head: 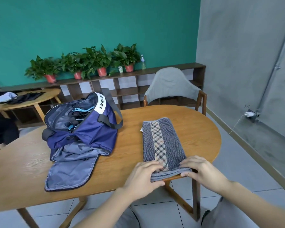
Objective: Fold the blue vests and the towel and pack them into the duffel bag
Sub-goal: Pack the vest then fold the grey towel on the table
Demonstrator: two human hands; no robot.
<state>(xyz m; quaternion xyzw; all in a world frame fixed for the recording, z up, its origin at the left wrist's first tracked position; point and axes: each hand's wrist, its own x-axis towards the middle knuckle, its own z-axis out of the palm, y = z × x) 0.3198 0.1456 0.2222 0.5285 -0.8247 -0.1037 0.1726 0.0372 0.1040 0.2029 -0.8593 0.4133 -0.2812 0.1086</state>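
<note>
As thumbs tuck beneath, left hand (142,176) and right hand (204,173) pinch the towel (163,142)

Teal wall (89,22), potted plants (95,61), grey chair (169,84), tiled floor (237,170).

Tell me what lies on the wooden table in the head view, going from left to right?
Duffel bag with its flap open, then the folded towel, whose near end the left hand and right hand are holding.

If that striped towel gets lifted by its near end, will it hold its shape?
Probably not. The towel is soft layered cloth lying flat on the table, so it would likely droop and unfold. Both hands, left hand and right hand, grip its near edge, which suggests it needs support.
</note>
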